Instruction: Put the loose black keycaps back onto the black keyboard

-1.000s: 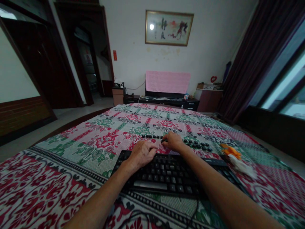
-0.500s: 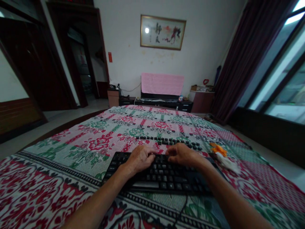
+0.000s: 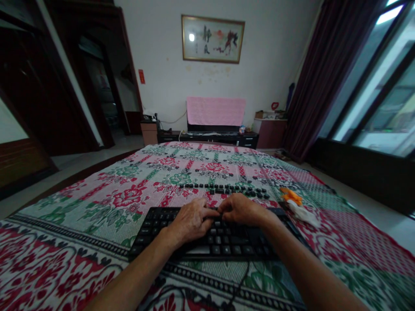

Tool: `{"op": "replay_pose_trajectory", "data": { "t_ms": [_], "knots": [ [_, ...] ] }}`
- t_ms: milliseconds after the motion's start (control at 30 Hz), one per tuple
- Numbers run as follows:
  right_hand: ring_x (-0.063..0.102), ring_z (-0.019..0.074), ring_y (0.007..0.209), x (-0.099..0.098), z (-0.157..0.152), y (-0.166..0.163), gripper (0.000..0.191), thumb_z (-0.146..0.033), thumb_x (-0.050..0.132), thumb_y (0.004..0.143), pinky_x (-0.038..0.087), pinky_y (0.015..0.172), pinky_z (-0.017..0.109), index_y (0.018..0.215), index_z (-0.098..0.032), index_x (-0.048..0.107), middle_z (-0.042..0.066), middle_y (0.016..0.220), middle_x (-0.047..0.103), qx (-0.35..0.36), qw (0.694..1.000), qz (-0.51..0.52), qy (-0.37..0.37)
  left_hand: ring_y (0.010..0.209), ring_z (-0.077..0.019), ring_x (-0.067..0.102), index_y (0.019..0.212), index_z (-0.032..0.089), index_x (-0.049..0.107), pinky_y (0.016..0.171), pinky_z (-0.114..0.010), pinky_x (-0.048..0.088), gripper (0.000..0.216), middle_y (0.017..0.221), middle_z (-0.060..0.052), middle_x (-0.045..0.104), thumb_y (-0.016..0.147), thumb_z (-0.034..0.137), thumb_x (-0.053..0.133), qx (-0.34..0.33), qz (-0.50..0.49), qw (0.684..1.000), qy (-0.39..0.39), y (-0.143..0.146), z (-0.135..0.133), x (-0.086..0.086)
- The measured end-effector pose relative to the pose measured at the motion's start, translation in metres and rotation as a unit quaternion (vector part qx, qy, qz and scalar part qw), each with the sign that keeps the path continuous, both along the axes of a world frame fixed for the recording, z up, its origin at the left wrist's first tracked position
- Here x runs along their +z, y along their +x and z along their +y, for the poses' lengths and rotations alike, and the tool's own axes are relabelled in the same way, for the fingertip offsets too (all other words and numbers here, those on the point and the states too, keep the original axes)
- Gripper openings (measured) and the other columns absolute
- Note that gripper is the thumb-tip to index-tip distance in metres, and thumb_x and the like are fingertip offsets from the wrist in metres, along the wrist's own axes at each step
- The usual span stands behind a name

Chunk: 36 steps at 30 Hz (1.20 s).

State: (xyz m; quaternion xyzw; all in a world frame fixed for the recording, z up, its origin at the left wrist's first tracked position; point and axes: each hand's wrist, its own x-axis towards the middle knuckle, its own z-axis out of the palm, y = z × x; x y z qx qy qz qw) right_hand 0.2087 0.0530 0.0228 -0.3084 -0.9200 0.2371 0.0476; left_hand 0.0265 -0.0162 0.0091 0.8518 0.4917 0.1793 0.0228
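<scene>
A black keyboard (image 3: 223,250) lies across the patterned bed cover, its cable coming off the near edge. Some key spots along its far middle part look bare, though my hands hide much of that area. My left hand (image 3: 191,218) rests over the left-centre keys, index finger stretched to the right and thumb apart below it. My right hand (image 3: 241,209) is bent over the far middle of the keyboard, thumb and fingers drawn together beside the left fingertip. Whatever is between the right fingertips is too small and hidden to make out. Just beyond the keyboard, loose black keycaps (image 3: 220,191) lie in rows.
An orange and white cloth-like item (image 3: 303,211) lies right of the keyboard. The cable (image 3: 241,283) trails over the bed cover (image 3: 129,172) towards me. Past the bed stand a low black cabinet (image 3: 248,141) and a screen draped with a pink cloth (image 3: 215,111).
My left index finger has stretched right to meet the right fingertips, and its thumb has come down and apart. The right fingers have drawn closer together. The view has shifted slightly.
</scene>
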Motion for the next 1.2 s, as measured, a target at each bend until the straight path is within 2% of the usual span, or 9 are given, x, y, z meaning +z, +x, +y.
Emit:
{"op": "replay_pose_trajectory", "data": {
  "t_ms": [100, 400, 600, 767, 967, 1200],
  "knots": [
    [0.045, 0.0085, 0.055, 0.002, -0.001, 0.0, 0.025, -0.017, 0.044, 0.062, 0.031, 0.051, 0.018, 0.077, -0.017, 0.064, -0.002, 0.062, 0.058, 0.004, 1.0, 0.0, 0.011, 0.075, -0.0129, 0.045, 0.098, 0.032, 0.055, 0.066, -0.024, 0.038, 0.028, 0.081, -0.002, 0.047, 0.074, 0.031, 0.041, -0.004, 0.009, 1.0, 0.005, 0.001, 0.0, 0.0],
    [0.048, 0.0099, 0.057, 0.002, -0.004, -0.003, 0.023, -0.018, 0.047, 0.06, 0.032, 0.049, 0.018, 0.076, -0.016, 0.063, 0.0, 0.063, 0.06, -0.055, 0.998, -0.001, 0.018, 0.075, -0.013, 0.044, 0.098, 0.033, 0.055, 0.065, -0.024, 0.038, 0.028, 0.08, -0.001, 0.046, 0.075, 0.032, 0.04, 0.0, 0.021, 1.0, 0.014, 0.0, 0.0, -0.001],
    [0.048, 0.0094, 0.055, 0.008, -0.004, 0.0, 0.024, -0.02, 0.044, 0.064, 0.032, 0.049, 0.018, 0.078, -0.016, 0.064, -0.001, 0.063, 0.06, -0.006, 1.0, -0.007, 0.006, 0.075, -0.0133, 0.044, 0.098, 0.033, 0.055, 0.064, -0.025, 0.037, 0.028, 0.08, -0.002, 0.045, 0.075, 0.032, 0.039, 0.003, 0.027, 0.999, 0.02, 0.001, 0.0, -0.001],
    [0.046, 0.009, 0.056, 0.009, -0.005, 0.0, 0.025, -0.019, 0.044, 0.064, 0.032, 0.052, 0.018, 0.078, -0.017, 0.064, -0.001, 0.062, 0.058, 0.006, 1.0, -0.001, 0.02, 0.075, -0.0132, 0.044, 0.098, 0.033, 0.055, 0.065, -0.025, 0.038, 0.028, 0.08, -0.002, 0.045, 0.075, 0.032, 0.039, 0.002, 0.031, 0.999, 0.013, 0.002, -0.001, -0.001],
    [0.042, 0.0073, 0.05, 0.007, -0.007, -0.002, 0.022, -0.022, 0.045, 0.063, 0.029, 0.045, 0.017, 0.074, -0.015, 0.063, -0.001, 0.057, 0.055, -0.034, 0.999, -0.018, -0.011, 0.074, -0.0132, 0.044, 0.1, 0.033, 0.054, 0.065, -0.025, 0.038, 0.029, 0.08, -0.002, 0.044, 0.075, 0.031, 0.039, 0.0, 0.03, 1.0, 0.006, 0.002, -0.002, 0.0],
    [0.043, 0.0077, 0.049, 0.01, -0.011, -0.005, 0.019, -0.022, 0.048, 0.06, 0.028, 0.044, 0.017, 0.069, -0.015, 0.063, 0.0, 0.054, 0.055, -0.071, 0.997, -0.025, 0.012, 0.076, -0.0138, 0.043, 0.102, 0.035, 0.052, 0.065, -0.026, 0.037, 0.03, 0.081, -0.002, 0.044, 0.076, 0.031, 0.038, 0.003, 0.043, 0.999, 0.0, 0.004, -0.002, 0.001]
  ]
}}
